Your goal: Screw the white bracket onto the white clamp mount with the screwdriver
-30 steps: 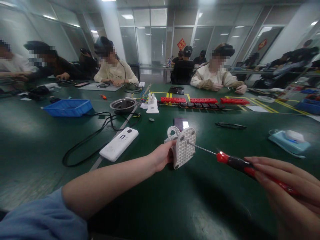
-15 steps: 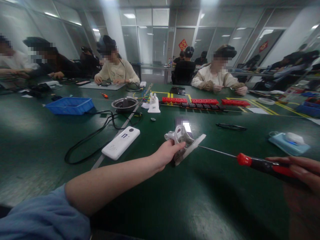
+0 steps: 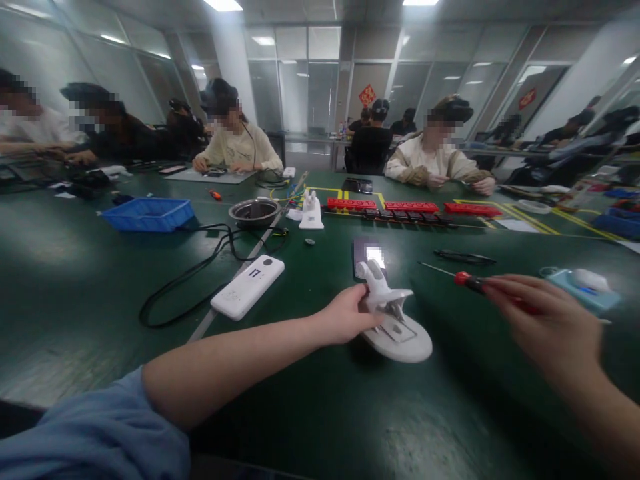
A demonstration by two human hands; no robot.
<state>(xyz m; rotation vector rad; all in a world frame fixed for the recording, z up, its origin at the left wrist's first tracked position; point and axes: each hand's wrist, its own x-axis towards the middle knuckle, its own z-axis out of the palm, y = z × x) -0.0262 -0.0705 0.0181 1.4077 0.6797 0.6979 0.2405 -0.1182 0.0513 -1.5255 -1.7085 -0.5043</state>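
Note:
My left hand [image 3: 350, 315] grips a white plastic stand [image 3: 400, 337] with a rounded flat base and a raised bracket. The base faces up toward me at a tilt, and the fingers behind the bracket are partly hidden. To the right, my right hand [image 3: 550, 327] is closed round the red and black handle of a screwdriver [image 3: 469, 281]. Its thin metal shaft points left, and the tip is apart from the stand. A phone [image 3: 361, 257] with a bright patch on it lies just behind the stand.
A white power bank [image 3: 249, 287], black cables [image 3: 150, 303], a metal bowl [image 3: 255, 213] and a blue bin [image 3: 147, 215] are on the left. Another white stand [image 3: 311, 212] and red strips [image 3: 411, 207] lie farther back. At right is a light-blue box [image 3: 583, 290]. People sit across the table.
The stand has been turned in my left hand, so its rounded base now shows. My right hand has come inward and up, and the screwdriver has drawn back from the stand.

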